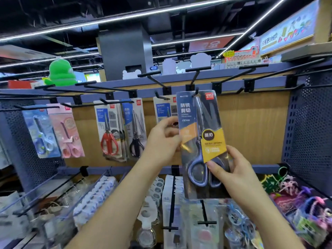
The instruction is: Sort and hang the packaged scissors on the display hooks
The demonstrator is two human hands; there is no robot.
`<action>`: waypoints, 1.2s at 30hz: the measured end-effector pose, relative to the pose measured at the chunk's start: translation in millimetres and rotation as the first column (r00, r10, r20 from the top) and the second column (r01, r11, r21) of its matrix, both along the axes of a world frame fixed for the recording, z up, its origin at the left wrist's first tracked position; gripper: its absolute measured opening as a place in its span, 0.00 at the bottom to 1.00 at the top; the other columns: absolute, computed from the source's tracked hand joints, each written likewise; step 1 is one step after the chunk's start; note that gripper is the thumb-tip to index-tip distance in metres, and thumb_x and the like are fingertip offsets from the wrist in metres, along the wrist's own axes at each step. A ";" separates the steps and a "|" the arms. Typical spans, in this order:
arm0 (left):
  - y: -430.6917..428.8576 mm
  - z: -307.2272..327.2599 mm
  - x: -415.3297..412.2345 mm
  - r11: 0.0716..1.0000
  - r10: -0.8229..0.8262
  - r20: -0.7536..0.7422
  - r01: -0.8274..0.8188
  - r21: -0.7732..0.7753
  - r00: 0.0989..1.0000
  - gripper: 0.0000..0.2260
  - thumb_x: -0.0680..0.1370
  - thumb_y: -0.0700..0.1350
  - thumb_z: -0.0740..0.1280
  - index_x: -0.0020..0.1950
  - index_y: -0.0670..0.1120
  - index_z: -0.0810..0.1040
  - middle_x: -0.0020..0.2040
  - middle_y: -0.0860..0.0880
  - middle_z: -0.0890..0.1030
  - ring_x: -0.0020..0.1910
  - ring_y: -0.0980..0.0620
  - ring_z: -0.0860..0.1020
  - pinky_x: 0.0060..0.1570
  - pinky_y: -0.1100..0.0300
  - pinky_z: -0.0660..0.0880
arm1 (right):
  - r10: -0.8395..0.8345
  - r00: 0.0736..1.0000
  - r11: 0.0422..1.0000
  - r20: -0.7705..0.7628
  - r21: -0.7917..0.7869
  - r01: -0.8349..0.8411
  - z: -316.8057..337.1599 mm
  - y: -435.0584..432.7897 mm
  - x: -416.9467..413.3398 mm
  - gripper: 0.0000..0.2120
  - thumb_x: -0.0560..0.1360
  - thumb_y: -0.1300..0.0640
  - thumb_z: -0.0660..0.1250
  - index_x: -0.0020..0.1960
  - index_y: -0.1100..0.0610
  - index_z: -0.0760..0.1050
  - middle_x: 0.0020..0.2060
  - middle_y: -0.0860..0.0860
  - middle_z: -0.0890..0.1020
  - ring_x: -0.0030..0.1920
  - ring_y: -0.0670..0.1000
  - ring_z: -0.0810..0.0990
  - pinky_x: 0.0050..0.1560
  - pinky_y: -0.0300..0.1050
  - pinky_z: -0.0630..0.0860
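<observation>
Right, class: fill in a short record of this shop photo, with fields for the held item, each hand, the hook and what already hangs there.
Held item: grey-handled scissors pack, upright
Left hand: pinches the pack's left edge
Right hand: grips its lower right, thumb on the front
Hook: tip shows at the pack's hang hole
Already hanging, to the left: blue pack, pink pack, red-handled pack, black-handled pack

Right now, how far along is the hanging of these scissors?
Done: blue pack, pink pack, red-handled pack and black-handled pack hang at left. In hand: left hand and right hand hold the grey-handled pack, its top hole at a hook tip. Left: pushing it on; bare hooks stand to the right. Whether more packs wait is not visible.
</observation>
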State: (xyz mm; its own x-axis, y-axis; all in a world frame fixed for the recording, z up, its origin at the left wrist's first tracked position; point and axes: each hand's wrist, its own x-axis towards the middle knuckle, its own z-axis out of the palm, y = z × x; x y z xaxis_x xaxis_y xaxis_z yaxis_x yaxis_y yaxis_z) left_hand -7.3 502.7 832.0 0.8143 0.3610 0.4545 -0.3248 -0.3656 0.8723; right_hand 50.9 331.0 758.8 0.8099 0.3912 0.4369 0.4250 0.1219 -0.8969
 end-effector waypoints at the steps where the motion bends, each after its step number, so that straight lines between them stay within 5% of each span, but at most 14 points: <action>1: 6.3 -4.9 -1.0 1.000 0.011 -0.023 -0.011 0.000 1.000 0.17 0.78 0.29 0.62 0.60 0.48 0.76 0.44 0.48 0.84 0.38 0.56 0.82 0.38 0.62 0.79 | -0.045 0.999 0.999 0.011 -0.005 0.045 1.4 6.5 5.1 0.12 0.76 0.61 0.72 0.55 0.48 0.75 0.46 0.48 0.86 0.49 0.50 0.84 0.52 0.47 0.78; 6: 41.0 -22.8 -21.3 0.993 0.120 -0.048 -0.119 0.020 0.992 0.14 0.79 0.31 0.61 0.50 0.47 0.83 0.43 0.47 0.85 0.38 0.53 0.81 0.39 0.61 0.80 | -0.198 0.980 0.979 0.027 -0.047 0.199 7.2 37.2 27.0 0.09 0.77 0.62 0.70 0.54 0.51 0.75 0.46 0.47 0.82 0.44 0.42 0.79 0.32 0.27 0.70; 8: 60.3 -23.7 -30.5 0.977 0.213 -0.007 -0.213 0.015 0.977 0.13 0.80 0.33 0.62 0.48 0.48 0.83 0.41 0.49 0.85 0.37 0.54 0.81 0.38 0.60 0.80 | -0.236 0.972 0.969 0.007 -0.079 0.236 7.5 47.3 32.8 0.10 0.78 0.61 0.69 0.57 0.51 0.74 0.47 0.48 0.82 0.42 0.42 0.78 0.30 0.28 0.70; 13: 136.1 -30.4 -35.3 0.877 0.480 0.084 -0.477 -0.052 0.873 0.10 0.79 0.37 0.65 0.47 0.51 0.82 0.39 0.51 0.82 0.39 0.50 0.79 0.39 0.54 0.79 | -0.346 0.938 0.912 -0.033 -0.248 0.328 4.3 62.1 39.4 0.12 0.79 0.56 0.67 0.60 0.51 0.68 0.54 0.54 0.79 0.51 0.56 0.75 0.47 0.47 0.67; 15: 163.3 -31.3 -32.9 0.824 0.566 0.105 -0.564 -0.056 0.818 0.07 0.79 0.39 0.67 0.52 0.50 0.79 0.44 0.52 0.80 0.45 0.50 0.78 0.44 0.58 0.76 | -0.410 0.911 0.858 -0.050 -0.362 0.366 1.0 65.1 40.5 0.23 0.80 0.53 0.66 0.71 0.55 0.64 0.65 0.59 0.74 0.61 0.61 0.74 0.57 0.54 0.71; 18: 198.8 -28.9 -27.2 0.772 0.636 0.047 -0.634 -0.045 0.770 0.21 0.77 0.45 0.70 0.69 0.46 0.71 0.61 0.49 0.77 0.59 0.52 0.74 0.58 0.58 0.72 | -0.535 0.844 0.768 -0.039 -0.439 0.466 -4.8 73.7 35.7 0.38 0.79 0.51 0.67 0.81 0.55 0.49 0.74 0.62 0.61 0.72 0.66 0.65 0.70 0.60 0.66; 21: 226.1 -28.6 -16.3 0.803 0.592 -0.052 -0.594 -0.043 0.804 0.34 0.75 0.49 0.74 0.76 0.47 0.61 0.72 0.47 0.70 0.70 0.48 0.70 0.69 0.50 0.68 | -0.609 0.791 0.729 0.054 -0.355 0.585 -5.4 83.0 18.8 0.36 0.78 0.57 0.67 0.80 0.55 0.53 0.72 0.62 0.62 0.70 0.66 0.65 0.69 0.60 0.64; 23: 237.2 -31.3 -7.1 0.831 0.551 -0.049 -0.553 -0.057 0.833 0.33 0.73 0.49 0.76 0.74 0.45 0.65 0.68 0.47 0.75 0.65 0.48 0.75 0.64 0.50 0.73 | -0.612 0.779 0.735 0.137 -0.265 0.624 -4.0 90.7 5.3 0.33 0.77 0.60 0.66 0.78 0.56 0.57 0.71 0.60 0.63 0.69 0.63 0.67 0.69 0.58 0.64; 25: 242.9 -32.4 0.5 0.821 0.569 0.000 -0.569 -0.039 0.822 0.25 0.71 0.48 0.78 0.64 0.45 0.73 0.55 0.49 0.81 0.52 0.51 0.79 0.53 0.54 0.78 | -0.592 0.778 0.760 0.209 -0.174 0.626 -1.1 99.5 -5.1 0.29 0.76 0.63 0.66 0.75 0.56 0.63 0.68 0.58 0.66 0.65 0.59 0.70 0.68 0.52 0.65; 28: 245.1 -29.8 3.3 0.827 0.563 0.088 -0.558 -0.076 0.822 0.11 0.73 0.41 0.75 0.46 0.48 0.74 0.39 0.52 0.77 0.40 0.54 0.75 0.39 0.64 0.73 | -0.501 0.831 0.837 0.241 -0.109 0.537 6.2 119.6 -17.9 0.23 0.75 0.66 0.66 0.68 0.53 0.70 0.61 0.51 0.70 0.55 0.50 0.73 0.59 0.46 0.70; 32: 246.5 -28.7 -11.6 0.880 0.476 0.156 -0.469 -0.081 0.866 0.06 0.78 0.39 0.68 0.45 0.48 0.75 0.41 0.50 0.80 0.41 0.54 0.77 0.47 0.51 0.76 | -0.291 0.929 0.942 0.231 -0.102 0.320 12.6 149.9 -30.7 0.19 0.76 0.65 0.66 0.58 0.44 0.72 0.56 0.47 0.74 0.56 0.46 0.77 0.56 0.45 0.75; 36: 225.5 -25.7 -51.2 0.922 0.374 0.223 -0.334 -0.197 0.900 0.08 0.81 0.36 0.64 0.50 0.50 0.76 0.44 0.52 0.84 0.42 0.55 0.83 0.44 0.58 0.80 | 0.040 0.984 0.960 0.174 -0.280 0.011 27.2 173.8 -46.5 0.18 0.79 0.56 0.68 0.66 0.44 0.70 0.57 0.43 0.76 0.60 0.45 0.77 0.58 0.41 0.74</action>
State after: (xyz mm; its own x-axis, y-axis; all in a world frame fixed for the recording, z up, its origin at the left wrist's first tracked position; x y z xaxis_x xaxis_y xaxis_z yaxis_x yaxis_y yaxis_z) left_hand -58.5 728.2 806.3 0.4855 0.6837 0.5449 -0.4140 -0.3692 0.8320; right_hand 4.3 504.8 786.0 0.7234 0.5292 0.4435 0.5791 -0.1151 -0.8071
